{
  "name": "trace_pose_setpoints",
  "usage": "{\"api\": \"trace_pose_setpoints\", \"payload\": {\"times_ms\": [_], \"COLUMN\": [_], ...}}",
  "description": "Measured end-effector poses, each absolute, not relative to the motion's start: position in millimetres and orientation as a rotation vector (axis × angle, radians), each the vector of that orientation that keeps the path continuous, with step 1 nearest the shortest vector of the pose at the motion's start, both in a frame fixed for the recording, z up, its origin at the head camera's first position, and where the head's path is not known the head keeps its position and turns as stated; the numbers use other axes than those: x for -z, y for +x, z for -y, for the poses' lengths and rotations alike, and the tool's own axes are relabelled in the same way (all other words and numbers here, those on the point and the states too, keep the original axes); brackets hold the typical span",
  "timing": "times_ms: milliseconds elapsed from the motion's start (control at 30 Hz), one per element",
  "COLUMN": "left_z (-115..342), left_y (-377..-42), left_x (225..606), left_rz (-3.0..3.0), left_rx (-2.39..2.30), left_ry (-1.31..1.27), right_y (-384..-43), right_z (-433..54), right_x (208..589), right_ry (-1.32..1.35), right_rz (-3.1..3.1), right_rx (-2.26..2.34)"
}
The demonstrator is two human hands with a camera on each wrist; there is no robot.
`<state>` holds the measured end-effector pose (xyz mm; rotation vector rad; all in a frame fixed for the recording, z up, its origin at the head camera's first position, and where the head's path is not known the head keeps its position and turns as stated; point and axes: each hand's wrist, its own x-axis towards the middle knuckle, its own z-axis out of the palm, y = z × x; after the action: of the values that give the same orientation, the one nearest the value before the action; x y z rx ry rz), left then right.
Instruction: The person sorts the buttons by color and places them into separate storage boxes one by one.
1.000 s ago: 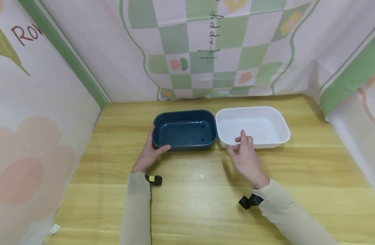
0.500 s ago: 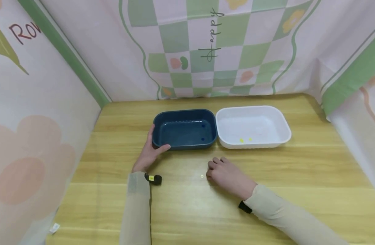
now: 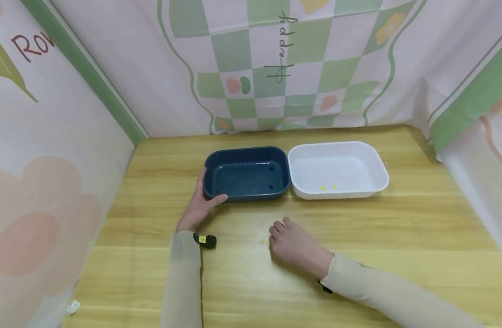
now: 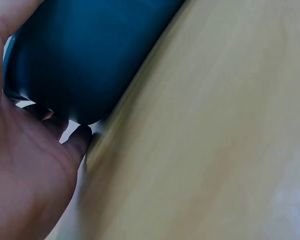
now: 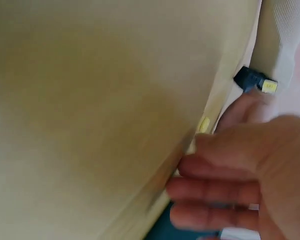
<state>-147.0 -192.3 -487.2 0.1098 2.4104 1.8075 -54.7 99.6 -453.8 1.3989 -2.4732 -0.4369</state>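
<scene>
My left hand holds the near left corner of a dark blue tray. Its thumb lies along the front wall and its fingers go round the left end; the left wrist view shows the fingers bent against the tray's end. On the table, a small round yellow piece lies just left of my right hand. In the right wrist view that yellow piece shows right beyond the thumb tip, and the bent fingers have nothing visible between them. Several similar yellow pieces lie in the white tray.
The two trays stand side by side at the back of the wooden table. Two small dark blue pieces lie at the right end of the blue tray. Printed curtains hang behind and at both sides. A white tag lies near left.
My right hand has moved from over the white tray down to the table beside the yellow piece, which has shifted slightly left and nearer. Yellow pieces show in the white tray. My left hand stays.
</scene>
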Motion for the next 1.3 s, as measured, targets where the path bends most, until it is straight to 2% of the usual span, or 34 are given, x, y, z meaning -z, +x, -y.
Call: {"api": "trace_pose_setpoints", "payload": {"times_ms": [167,433,767,1000,1200,1300], "left_z": [192.8,193.6,188.2,192.8,194.3,194.4], "left_y": [-147.3,-147.2,-134.6,-151.2,-150.5,-150.9], "left_x": [487.2,487.5,457.2,489.1,489.3,490.6], "left_rz": [-2.416,-2.39,-2.38,-2.423,-2.419,-2.418], "left_rx": [-1.814,-1.796,-1.752,-1.783,-1.793,-1.788], "left_ry": [0.123,0.097,0.097,0.111,0.118,0.116], "right_y": [-56.6,-62.0,-63.9,-63.1,-60.2,-62.1], "right_z": [-94.8,-90.0,-87.5,-88.9,-83.7,-86.8], "right_x": [456.9,456.0,457.2,454.9,454.3,455.2], "right_ry": [1.351,1.475,1.518,1.544,1.614,1.584], "right_rz": [2.456,2.392,2.424,2.392,2.313,2.417], "right_rx": [0.356,0.454,0.455,0.417,0.496,0.353]}}
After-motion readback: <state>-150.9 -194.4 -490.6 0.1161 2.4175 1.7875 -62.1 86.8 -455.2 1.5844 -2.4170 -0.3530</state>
